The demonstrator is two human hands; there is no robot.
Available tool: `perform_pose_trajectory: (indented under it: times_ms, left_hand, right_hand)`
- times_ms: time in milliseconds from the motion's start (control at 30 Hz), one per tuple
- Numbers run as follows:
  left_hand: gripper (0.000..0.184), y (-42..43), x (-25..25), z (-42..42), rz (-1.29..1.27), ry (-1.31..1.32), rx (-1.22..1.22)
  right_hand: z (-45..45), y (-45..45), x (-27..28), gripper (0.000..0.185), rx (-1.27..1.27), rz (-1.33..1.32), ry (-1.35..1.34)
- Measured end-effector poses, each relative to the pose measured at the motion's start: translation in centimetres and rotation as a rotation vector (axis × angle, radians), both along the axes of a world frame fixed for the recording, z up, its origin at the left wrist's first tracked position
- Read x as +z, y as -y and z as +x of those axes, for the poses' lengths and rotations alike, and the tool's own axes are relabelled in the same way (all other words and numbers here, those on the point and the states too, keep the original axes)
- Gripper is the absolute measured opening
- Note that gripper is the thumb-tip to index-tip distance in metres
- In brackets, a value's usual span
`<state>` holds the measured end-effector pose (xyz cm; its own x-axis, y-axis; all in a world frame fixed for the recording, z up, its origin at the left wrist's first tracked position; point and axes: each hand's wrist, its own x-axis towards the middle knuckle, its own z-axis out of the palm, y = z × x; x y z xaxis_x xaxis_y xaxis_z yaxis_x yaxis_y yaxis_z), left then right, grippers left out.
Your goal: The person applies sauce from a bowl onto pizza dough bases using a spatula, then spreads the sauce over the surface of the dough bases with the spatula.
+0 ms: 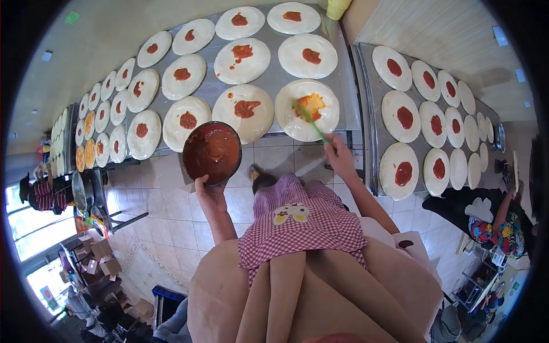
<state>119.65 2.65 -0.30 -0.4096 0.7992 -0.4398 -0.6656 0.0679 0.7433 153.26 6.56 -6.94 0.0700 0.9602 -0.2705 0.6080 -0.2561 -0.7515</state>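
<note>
My left hand (210, 193) is closed on the lower rim of a dark bowl (185, 166) of red sauce (214, 154), held in front of the table edge. In my right hand (339, 154) is the handle of a green spatula (309, 118), its blurred head touching a round of dough (294, 126) at the near right corner of the metal table. Sauce there is smeared thin and orange (311, 105). Just left lies another dough round (243, 123) with an unspread red blob. Behind it, further rounds (243, 60) carry sauce blobs.
A second metal table (370, 123) on the right bears more dough rounds, several with sauce. One person (506, 228) stands beyond it, another (48, 191) at the far left. Cardboard boxes (103, 254) sit lower left. A yellow container (337, 8) stands at the back.
</note>
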Motion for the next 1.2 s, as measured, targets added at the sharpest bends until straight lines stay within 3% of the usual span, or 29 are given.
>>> perform_pose_trajectory:
  times_ms: [167,267,367,467,567,667,767,867,967,1067,1167,1200]
  left_hand:
    - [0.059,1.0,-0.1,-2.2,0.001,-0.015,0.028]
    - [0.058,0.8,0.3,-3.9,-0.010,-0.018,0.029]
    - [0.058,0.6,0.7,-5.8,-0.043,-0.033,0.041]
    - [0.058,0.2,0.7,-7.6,-0.060,-0.048,0.039]
    - [0.059,-0.5,0.3,-9.3,-0.056,-0.051,0.007]
    - [0.059,-1.1,-0.2,-10.5,-0.058,-0.043,-0.003]
    - [0.059,-1.6,-0.6,-11.4,-0.046,-0.028,-0.007]
    - [0.060,-1.9,-0.7,-11.6,-0.033,-0.024,-0.017]
    - [0.060,-2.3,-0.7,-11.3,-0.024,-0.020,-0.032]
    - [0.059,-2.2,-0.3,-10.7,-0.026,-0.020,-0.028]
    - [0.059,-1.7,-0.4,-9.9,-0.017,-0.024,-0.021]
    - [0.058,-1.5,-0.3,-9.6,-0.015,-0.028,-0.020]
  right_hand:
    - [-0.4,-3.6,-2.1,0.025,-0.061,0.364,0.388]
    - [-1.7,-2.3,1.7,0.023,0.179,0.068,0.364]
    - [-1.3,-2.0,2.9,0.022,0.112,0.032,0.267]
    - [-2.7,-4.6,3.8,0.022,-0.091,0.099,0.369]
    - [-3.6,-6.5,1.7,0.023,0.008,0.173,0.508]
    - [-4.7,-4.8,6.0,0.024,0.238,0.073,0.542]
    - [-4.0,-3.8,9.3,0.024,0.241,-0.042,0.457]
    - [-3.6,-5.5,6.4,0.023,0.157,0.263,0.586]
    - [-4.1,-7.2,4.6,0.023,0.183,0.285,0.792]
    - [-0.8,-5.6,3.5,0.024,0.119,0.269,0.801]
    - [0.8,-1.6,9.8,0.025,0.162,0.058,0.762]
    - [1.1,-1.6,9.9,0.025,0.159,0.122,0.722]
